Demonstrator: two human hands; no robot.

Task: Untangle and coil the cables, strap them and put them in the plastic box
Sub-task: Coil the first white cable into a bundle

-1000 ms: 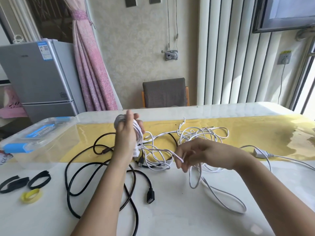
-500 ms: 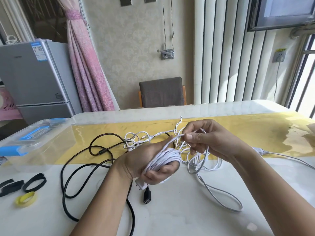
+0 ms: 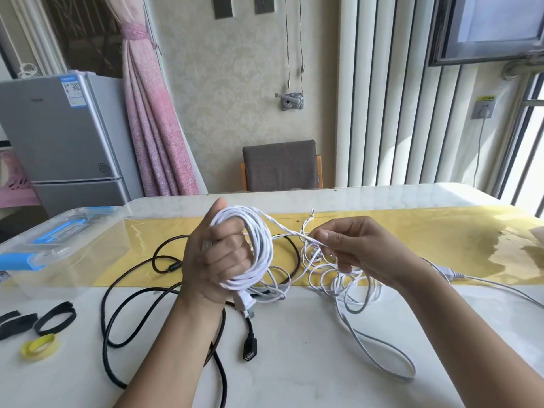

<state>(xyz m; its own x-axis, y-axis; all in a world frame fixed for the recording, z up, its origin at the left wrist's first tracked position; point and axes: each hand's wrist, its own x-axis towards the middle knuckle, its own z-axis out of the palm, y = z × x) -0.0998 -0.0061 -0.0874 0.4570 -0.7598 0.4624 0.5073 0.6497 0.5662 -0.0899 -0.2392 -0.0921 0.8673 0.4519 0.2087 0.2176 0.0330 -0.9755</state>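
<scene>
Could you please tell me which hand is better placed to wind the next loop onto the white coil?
Right, probably: the right hand pinches the loose strand; the left hand grips the coil.

Clear plastic box (image 3: 59,254); glossy table (image 3: 294,363); cloth chair (image 3: 279,164)

A grey fridge (image 3: 64,136) stands at the left, with a tied pink curtain (image 3: 150,128) beside it. A brown-backed chair (image 3: 279,166) sits at the far edge of the white table (image 3: 294,378). A yellow runner (image 3: 412,231) crosses the tabletop. Pale vertical blinds (image 3: 397,98) hang to the right, near a wall socket (image 3: 482,108) with a plug in it.
</scene>
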